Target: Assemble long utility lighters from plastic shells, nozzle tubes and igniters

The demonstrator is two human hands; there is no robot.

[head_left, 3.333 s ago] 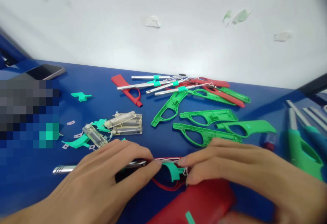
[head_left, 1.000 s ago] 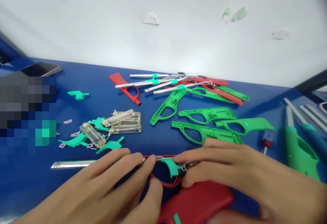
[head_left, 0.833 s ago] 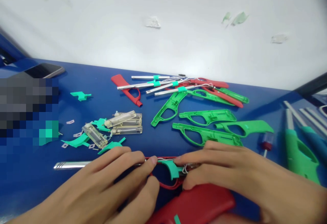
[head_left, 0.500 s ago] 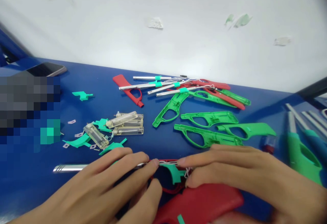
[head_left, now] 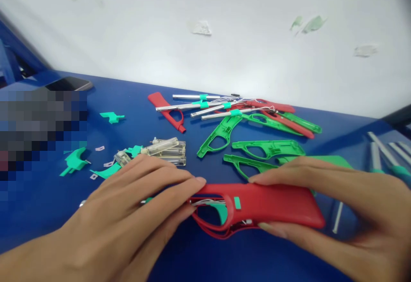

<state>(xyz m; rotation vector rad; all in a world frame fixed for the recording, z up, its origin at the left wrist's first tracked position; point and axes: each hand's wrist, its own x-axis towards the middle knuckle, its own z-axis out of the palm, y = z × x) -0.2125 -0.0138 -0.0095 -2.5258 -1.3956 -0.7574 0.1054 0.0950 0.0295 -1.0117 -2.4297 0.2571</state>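
Note:
A red gas lighter point(head_left: 276, 202) lies across the space before me, its two casing halves laid over each other with a gap along the near edge. White wires and a green trigger show inside its finger loop. My left hand point(head_left: 138, 209) is closed around the barrel end, hiding most of the metal tube. My right hand point(head_left: 340, 205) pinches the broad handle, thumb on the near edge and fingers on the far edge. A small green tab point(head_left: 237, 203) sits in a slot of the upper half.
Green casing halves point(head_left: 272, 148) lie beyond my hands, with metal tubes point(head_left: 180, 107) and red casings point(head_left: 157, 100) behind. Clear fuel tanks point(head_left: 163, 147) and green triggers point(head_left: 75, 162) are at left. A phone point(head_left: 69, 84) lies far left; more tubes point(head_left: 380, 153) are at right. A white wall point(head_left: 192, 59) stands behind.
The second red casing half, held low near me before, now covers the half with the wires. My right hand has shifted from the wires to grip the handle's edges.

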